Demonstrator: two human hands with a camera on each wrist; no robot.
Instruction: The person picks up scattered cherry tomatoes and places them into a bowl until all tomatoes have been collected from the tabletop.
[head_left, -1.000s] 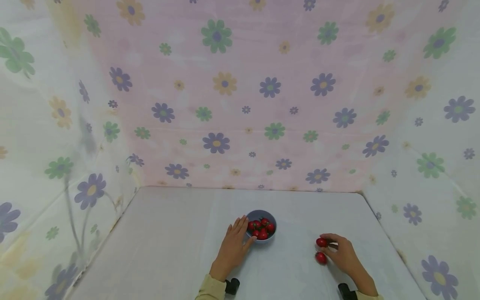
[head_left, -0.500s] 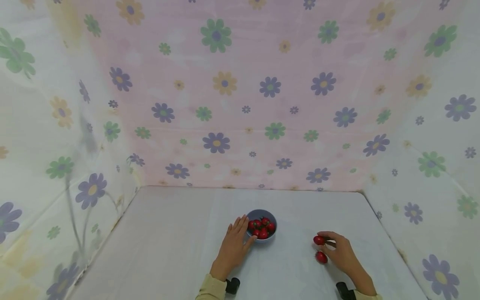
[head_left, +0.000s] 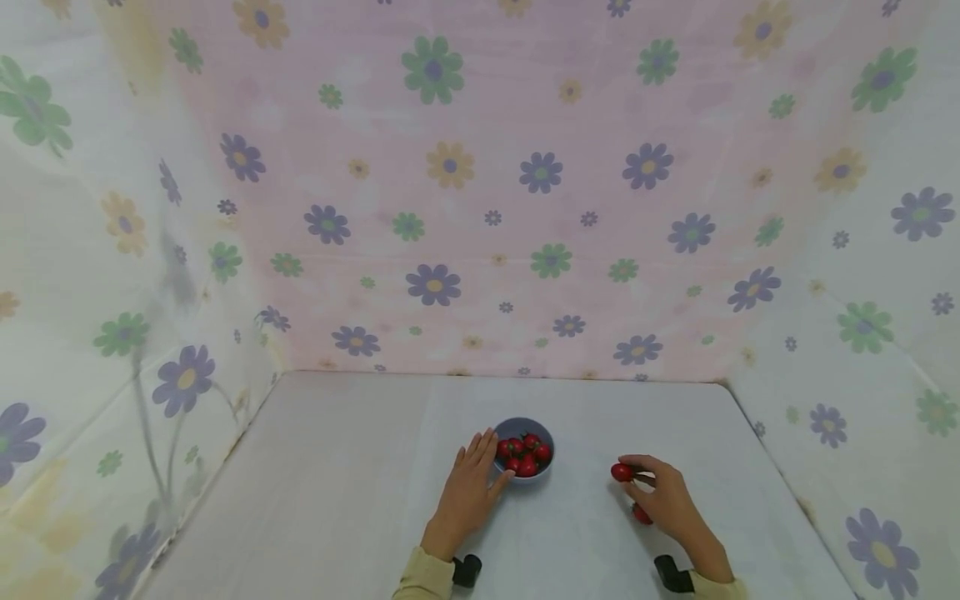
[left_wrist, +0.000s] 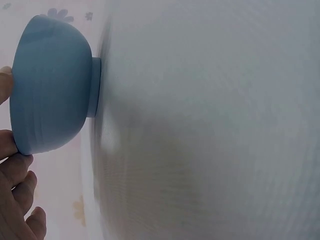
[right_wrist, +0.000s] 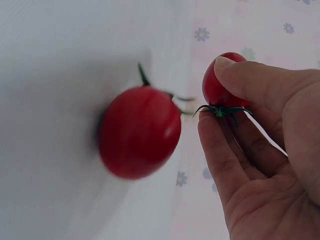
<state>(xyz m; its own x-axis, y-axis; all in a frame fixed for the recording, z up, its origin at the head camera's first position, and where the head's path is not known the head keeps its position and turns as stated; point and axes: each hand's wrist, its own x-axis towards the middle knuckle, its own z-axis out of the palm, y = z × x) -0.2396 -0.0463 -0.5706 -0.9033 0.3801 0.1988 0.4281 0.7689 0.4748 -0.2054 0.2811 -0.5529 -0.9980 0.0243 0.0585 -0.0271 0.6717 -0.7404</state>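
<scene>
My right hand (head_left: 670, 500) pinches a red cherry tomato (right_wrist: 215, 85) between thumb and fingers; its green calyx points down in the right wrist view. Another cherry tomato (right_wrist: 142, 132) with a green stem lies on the table, partly behind the hand in the head view. My left hand (head_left: 468, 490) rests against the left side of a small blue bowl (left_wrist: 52, 85), its fingers mostly straight and thumb and fingertips at the rim. Several cherry tomatoes (head_left: 525, 454) fill the bowl's inside, seen in the head view.
The white-covered table (head_left: 337, 483) carries the bowl near its middle. Flower-patterned cloth (head_left: 480, 192) rises behind the table and along both sides. A black wrist camera (head_left: 467, 572) sits at the left sleeve, another (head_left: 672, 573) at the right.
My right hand has moved left and slightly away from me with its cherry tomato, now partly covering the one on the table. The left hand and bowl have stayed in place.
</scene>
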